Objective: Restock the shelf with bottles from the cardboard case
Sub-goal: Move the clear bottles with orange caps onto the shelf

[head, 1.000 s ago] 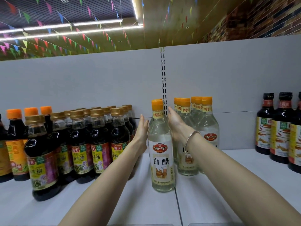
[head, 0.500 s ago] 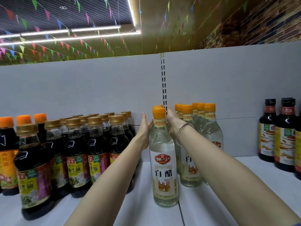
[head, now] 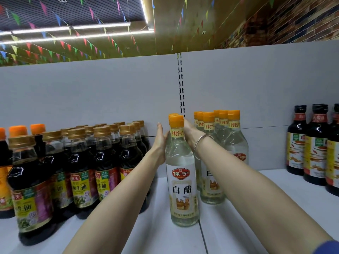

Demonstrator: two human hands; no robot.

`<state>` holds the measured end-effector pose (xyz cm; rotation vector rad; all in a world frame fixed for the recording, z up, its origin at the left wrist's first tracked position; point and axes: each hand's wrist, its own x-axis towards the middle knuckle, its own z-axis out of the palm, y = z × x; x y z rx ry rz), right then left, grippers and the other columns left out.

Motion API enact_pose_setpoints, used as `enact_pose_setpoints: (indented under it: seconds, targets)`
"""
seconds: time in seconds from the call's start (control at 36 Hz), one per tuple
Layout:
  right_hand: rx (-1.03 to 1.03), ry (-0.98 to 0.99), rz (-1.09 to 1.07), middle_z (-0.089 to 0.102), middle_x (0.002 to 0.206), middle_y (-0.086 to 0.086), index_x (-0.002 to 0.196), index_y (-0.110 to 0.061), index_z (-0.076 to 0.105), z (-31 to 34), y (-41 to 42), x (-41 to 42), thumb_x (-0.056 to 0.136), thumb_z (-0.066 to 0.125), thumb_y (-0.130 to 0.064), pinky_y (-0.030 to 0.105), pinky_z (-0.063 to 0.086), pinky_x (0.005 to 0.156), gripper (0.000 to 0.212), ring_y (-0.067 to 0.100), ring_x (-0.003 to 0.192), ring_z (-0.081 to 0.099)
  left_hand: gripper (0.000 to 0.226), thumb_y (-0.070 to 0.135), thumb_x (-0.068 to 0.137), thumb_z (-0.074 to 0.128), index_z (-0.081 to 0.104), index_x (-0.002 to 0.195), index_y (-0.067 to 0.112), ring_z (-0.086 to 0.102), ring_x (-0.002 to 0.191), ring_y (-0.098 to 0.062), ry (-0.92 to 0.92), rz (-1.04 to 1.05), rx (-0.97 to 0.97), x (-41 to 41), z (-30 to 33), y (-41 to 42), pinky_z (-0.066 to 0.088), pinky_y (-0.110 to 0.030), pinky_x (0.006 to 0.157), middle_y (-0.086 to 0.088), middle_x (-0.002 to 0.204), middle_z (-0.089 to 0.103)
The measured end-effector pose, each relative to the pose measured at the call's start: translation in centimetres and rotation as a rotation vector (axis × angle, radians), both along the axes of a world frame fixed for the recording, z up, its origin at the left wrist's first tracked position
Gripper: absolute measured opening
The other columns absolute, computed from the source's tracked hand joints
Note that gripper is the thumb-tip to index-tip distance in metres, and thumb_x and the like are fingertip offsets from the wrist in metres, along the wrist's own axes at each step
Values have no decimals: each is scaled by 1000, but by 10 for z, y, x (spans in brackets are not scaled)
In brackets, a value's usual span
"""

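A clear white vinegar bottle (head: 181, 173) with an orange cap stands upright at the front of the white shelf (head: 161, 233). Right behind it is a second vinegar bottle (head: 172, 115), of which only the cap edge shows. My left hand (head: 161, 139) lies against that rear bottle's left side. My right hand (head: 189, 130), with a bracelet on the wrist, lies against its right side. The front bottle hides the fingertips of both hands. Several more vinegar bottles (head: 229, 142) stand in rows just to the right. The cardboard case is out of view.
Several dark soy sauce bottles (head: 102, 162) with gold caps fill the shelf close to my left arm. More dark bottles (head: 311, 145) stand at the far right. A grey back panel (head: 91, 96) closes the shelf behind. Bare shelf lies between the vinegar and the right-hand bottles.
Both hands have reached a little deeper along the shelf, staying on either side of the rear bottle. The view has dropped and moved closer. The front bottle has not moved.
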<state>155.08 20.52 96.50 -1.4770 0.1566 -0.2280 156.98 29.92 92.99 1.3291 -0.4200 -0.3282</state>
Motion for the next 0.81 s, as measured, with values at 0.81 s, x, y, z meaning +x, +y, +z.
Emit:
enact_pose_setpoints:
  seconds: [0.81]
  targets:
    - [194,-41,147,58,125,4,138,-21,42,-41,2,-58,99,21,-55,36,51,74,57,24,103,61,76,66,94,17,27,150,16,45,131,-34,106,-73,-150,-17,-28,10,32,-48,112,-19,146,42]
